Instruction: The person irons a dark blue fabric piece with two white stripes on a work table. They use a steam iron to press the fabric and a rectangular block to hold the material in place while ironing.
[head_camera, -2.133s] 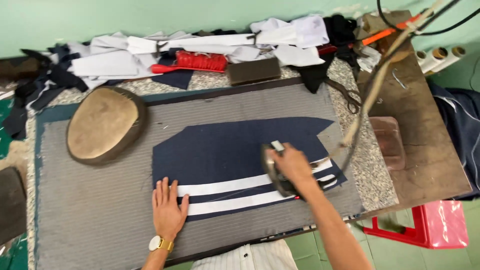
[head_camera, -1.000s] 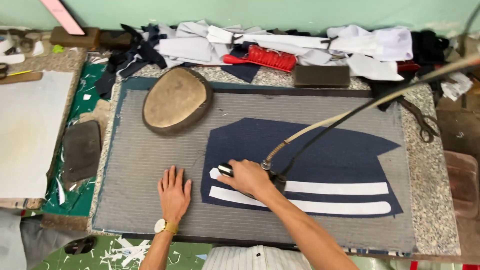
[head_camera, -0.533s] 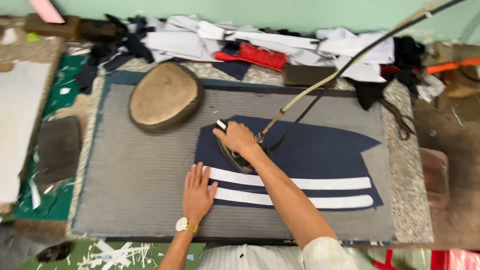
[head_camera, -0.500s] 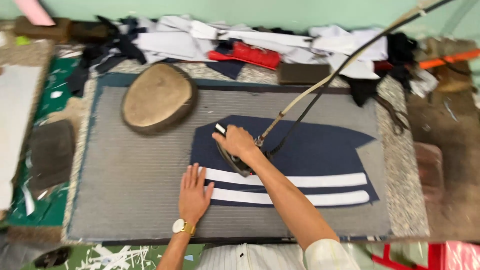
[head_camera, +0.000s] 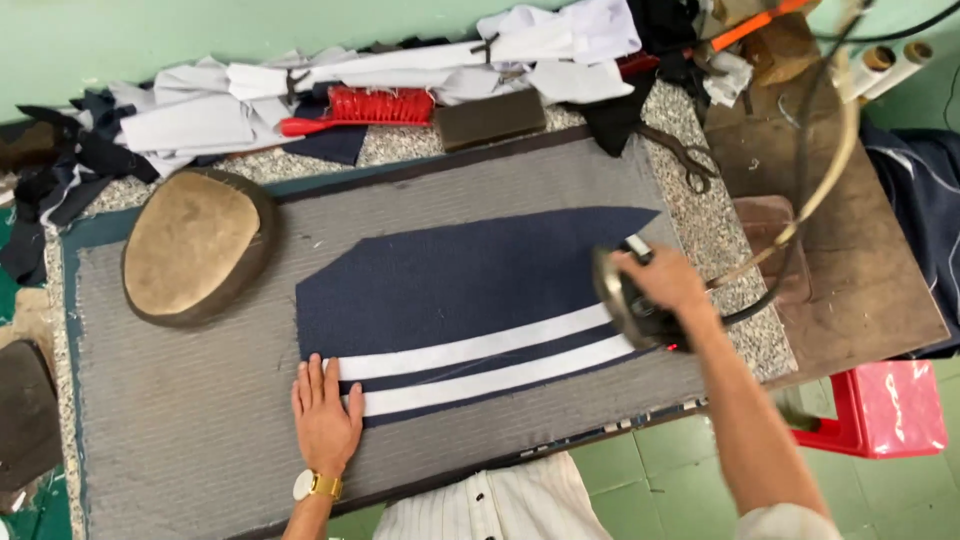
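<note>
Under the left hand, fingers spread flat, navy fabric is pinned taut; right hand apparently grips iron tilted off its far end

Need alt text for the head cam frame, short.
Seen from above, a person's right hand grips an iron at the right end of a navy fabric piece with two white strips on a grey pressing mat. The left hand lies flat, pinning the strips' left ends. An oval tan pad sits at upper left.
</note>
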